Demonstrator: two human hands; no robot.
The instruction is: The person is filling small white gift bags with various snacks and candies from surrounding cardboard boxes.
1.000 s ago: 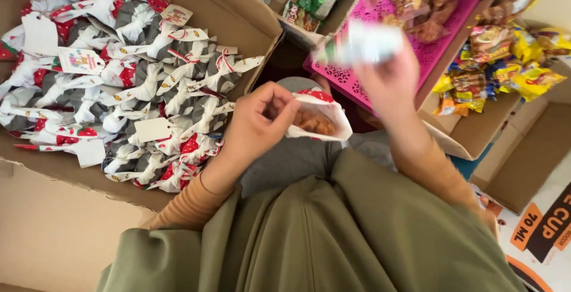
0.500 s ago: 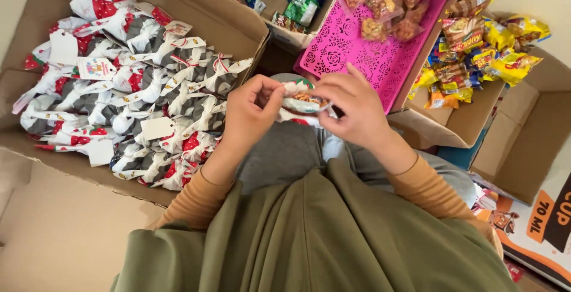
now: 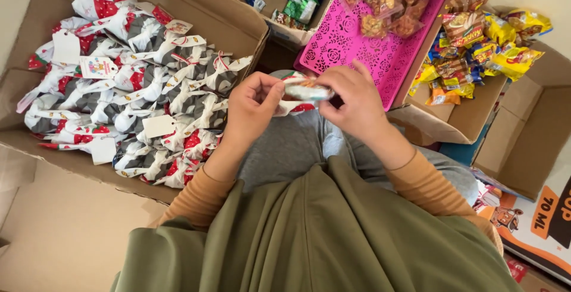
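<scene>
- Left hand (image 3: 253,106) & right hand (image 3: 351,98) both pinch the snack pouch (image 3: 303,91), fingers closed on its top.
- Risk: grip slips, contents spill onto lap.

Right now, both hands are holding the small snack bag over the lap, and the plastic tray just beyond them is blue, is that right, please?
Not quite: the plastic tray is bright pink, not blue, as the head view shows. The rest stands: the left hand and the right hand both hold the small snack bag over the lap, with the tray just beyond them.
</scene>
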